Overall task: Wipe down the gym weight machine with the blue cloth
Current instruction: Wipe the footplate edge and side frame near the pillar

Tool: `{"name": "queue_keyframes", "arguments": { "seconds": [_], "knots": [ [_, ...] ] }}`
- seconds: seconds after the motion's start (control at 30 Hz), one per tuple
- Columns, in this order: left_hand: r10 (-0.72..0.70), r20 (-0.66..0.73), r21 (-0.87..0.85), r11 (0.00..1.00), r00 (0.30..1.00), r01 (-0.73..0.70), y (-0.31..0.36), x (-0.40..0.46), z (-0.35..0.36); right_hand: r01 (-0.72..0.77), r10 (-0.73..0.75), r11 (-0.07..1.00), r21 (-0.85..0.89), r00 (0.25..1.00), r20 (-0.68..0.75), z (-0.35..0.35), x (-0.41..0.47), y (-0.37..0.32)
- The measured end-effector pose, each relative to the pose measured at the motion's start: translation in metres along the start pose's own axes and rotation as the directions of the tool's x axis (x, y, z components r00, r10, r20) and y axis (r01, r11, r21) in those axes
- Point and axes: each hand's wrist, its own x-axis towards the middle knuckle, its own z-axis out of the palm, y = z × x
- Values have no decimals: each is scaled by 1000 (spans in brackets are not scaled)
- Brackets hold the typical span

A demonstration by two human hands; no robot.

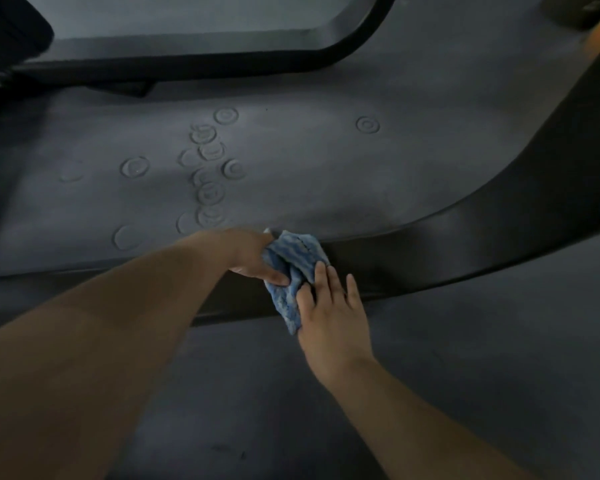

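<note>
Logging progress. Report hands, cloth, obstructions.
Left hand grips blue cloth on black frame bar. Right hand fingers on cloth. Nothing blocking.

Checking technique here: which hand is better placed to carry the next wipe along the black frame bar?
Left. The left hand already grips the bunched blue cloth against the black frame bar. The right hand only rests its fingers on the cloth's edge.
</note>
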Motion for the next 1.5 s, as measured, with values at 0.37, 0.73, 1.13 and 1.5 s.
{"name": "queue_keyframes", "arguments": {
  "seconds": [0.37,0.73,1.13,1.5],
  "knots": [
    [242,-176,246,949,954,-196,129,24,-6,31,4,942,-335,995,102,-20,-14,105],
    [201,-189,393,912,961,-114,72,-24,15,-189,208,967,168,973,-97,21,-25,18],
    [136,-459,109,989,878,-96,32,-86,68,-386,257,-588,711,744,617,5,-19,-49],
    [247,-353,-123,944,902,-307,119,-52,68,-23,346,-880,475,654,672,-10,-5,26]
  ]
}}
